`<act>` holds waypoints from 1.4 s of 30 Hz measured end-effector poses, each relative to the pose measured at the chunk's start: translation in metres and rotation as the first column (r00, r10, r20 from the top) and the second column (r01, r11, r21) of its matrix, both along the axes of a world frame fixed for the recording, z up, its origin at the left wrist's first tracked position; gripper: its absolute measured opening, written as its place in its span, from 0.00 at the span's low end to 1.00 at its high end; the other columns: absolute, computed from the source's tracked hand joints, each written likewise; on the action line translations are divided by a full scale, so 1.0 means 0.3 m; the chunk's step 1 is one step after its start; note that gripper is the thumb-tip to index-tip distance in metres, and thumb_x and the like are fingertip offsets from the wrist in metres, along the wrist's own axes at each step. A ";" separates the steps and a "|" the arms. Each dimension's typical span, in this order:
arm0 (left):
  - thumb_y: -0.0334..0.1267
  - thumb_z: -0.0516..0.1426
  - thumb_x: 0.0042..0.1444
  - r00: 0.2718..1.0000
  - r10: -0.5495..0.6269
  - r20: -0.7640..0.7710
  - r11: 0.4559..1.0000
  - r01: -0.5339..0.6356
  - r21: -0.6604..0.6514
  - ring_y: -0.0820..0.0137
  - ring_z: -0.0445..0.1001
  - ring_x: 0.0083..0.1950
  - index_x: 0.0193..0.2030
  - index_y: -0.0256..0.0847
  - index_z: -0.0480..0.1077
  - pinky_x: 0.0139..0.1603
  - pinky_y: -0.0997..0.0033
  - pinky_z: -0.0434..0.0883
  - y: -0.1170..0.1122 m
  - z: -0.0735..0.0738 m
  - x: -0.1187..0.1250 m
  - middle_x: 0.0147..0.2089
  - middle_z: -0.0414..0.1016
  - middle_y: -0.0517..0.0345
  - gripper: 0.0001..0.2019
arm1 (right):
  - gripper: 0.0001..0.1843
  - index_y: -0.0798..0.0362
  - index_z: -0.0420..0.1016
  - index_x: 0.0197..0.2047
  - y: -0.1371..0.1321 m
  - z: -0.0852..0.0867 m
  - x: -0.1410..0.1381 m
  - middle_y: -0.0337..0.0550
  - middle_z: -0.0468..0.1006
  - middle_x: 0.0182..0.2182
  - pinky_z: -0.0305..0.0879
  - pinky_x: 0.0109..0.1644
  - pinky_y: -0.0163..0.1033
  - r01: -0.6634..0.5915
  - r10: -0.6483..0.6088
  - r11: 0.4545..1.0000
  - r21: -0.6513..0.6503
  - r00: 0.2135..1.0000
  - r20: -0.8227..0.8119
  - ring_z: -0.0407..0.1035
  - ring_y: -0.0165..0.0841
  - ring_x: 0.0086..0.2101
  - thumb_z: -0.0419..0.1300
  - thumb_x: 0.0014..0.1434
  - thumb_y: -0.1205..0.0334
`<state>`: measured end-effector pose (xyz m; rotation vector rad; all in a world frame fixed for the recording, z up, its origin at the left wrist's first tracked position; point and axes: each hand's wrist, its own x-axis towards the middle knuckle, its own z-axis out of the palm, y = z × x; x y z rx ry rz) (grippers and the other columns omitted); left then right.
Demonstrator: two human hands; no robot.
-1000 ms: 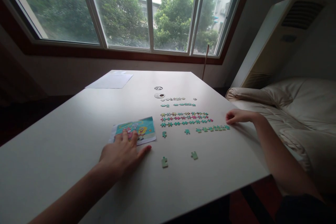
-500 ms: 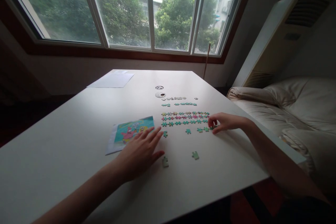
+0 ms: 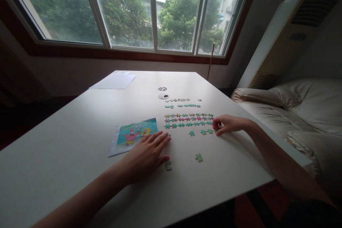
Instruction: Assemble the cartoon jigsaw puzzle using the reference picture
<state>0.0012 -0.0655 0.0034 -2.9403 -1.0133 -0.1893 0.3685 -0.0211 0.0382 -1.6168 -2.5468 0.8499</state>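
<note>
Puzzle pieces [image 3: 192,133]: and here they lie on the table [image 3: 66,142], rowed with slim gaps, probably so each shape shows singly; call them the clock's centre, window [image 3: 153,14] at 12
Picture card [image 3: 130,136]: face up at 9 o'clock from the rows, presumably kept close for an easy glance
Left hand [image 3: 149,151]: over the card's 4 o'clock corner, fingers stretched and loosely spread, no grip to be seen; fingertips partly hide one piece, touch cannot be told
Right hand [image 3: 227,124]: out at 3 o'clock, fingers curled in with the thumb near them, over the nearest row's end, perhaps low for fine fingerwork; pinching a piece or not, cannot tell
Rows: six of them, three close-set, pieces too small for a sure count
Loose pieces [image 3: 199,157]: two, at 6 and 7 o'clock, the second partly under the left thumb
Discs [image 3: 161,96]: two, at 11 o'clock
</note>
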 end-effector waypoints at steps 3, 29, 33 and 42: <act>0.51 0.40 0.63 1.000 0.000 -0.027 1.000 0.000 -0.016 0.56 0.53 0.63 0.62 0.39 0.54 0.59 0.55 0.55 0.004 0.004 -0.001 0.63 0.55 0.50 0.26 | 0.09 0.54 0.70 0.28 -0.008 0.016 -0.010 0.37 0.69 0.25 0.57 0.29 0.32 -0.039 0.039 0.999 0.015 0.999 -0.022 0.61 0.28 0.27 0.62 0.45 0.58; 0.40 0.45 0.63 0.986 -0.139 0.095 0.979 0.151 -0.138 0.61 0.61 0.57 0.56 0.42 0.62 0.56 0.57 0.60 -0.007 0.047 0.005 0.60 0.62 0.53 0.17 | 0.10 0.54 0.73 0.31 -0.142 -0.053 -0.322 0.39 0.73 0.24 0.59 0.29 0.32 0.021 0.082 0.920 0.392 0.967 -0.243 0.64 0.26 0.24 0.56 0.55 0.57; 0.39 0.45 0.63 0.985 -0.144 0.090 0.976 0.157 -0.153 0.61 0.61 0.57 0.56 0.43 0.62 0.56 0.57 0.60 -0.005 0.043 0.005 0.60 0.62 0.54 0.17 | 0.11 0.53 0.75 0.39 -0.140 -0.051 -0.319 0.42 0.74 0.32 0.62 0.32 0.31 -0.131 0.227 0.923 0.363 0.945 -0.236 0.65 0.26 0.27 0.60 0.52 0.59; 0.38 0.45 0.62 0.974 -0.173 0.144 0.971 0.193 -0.139 0.62 0.62 0.55 0.57 0.45 0.61 0.56 0.57 0.60 0.002 0.039 0.011 0.58 0.64 0.56 0.17 | 0.07 0.52 0.74 0.33 -0.142 -0.081 -0.357 0.40 0.72 0.29 0.60 0.33 0.32 -0.086 0.192 0.919 0.385 0.950 -0.245 0.63 0.27 0.27 0.63 0.49 0.61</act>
